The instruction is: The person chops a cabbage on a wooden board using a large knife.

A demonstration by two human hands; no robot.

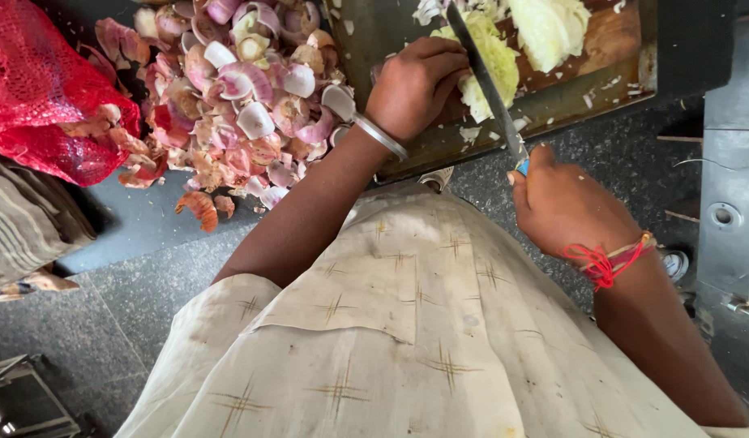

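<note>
Red mesh sack [42, 89] far left, then a big heap of onion peels [237, 97]. Left hand [411, 85] is curled down on the cabbage [492, 69], pinning it to the cutting board [618, 40], while the right hand [565, 203] is fisted round the knife [488, 89], blade across the cabbage. Looks mid-chop; I'd say the next slice needs those knuckles tucked back.
</note>
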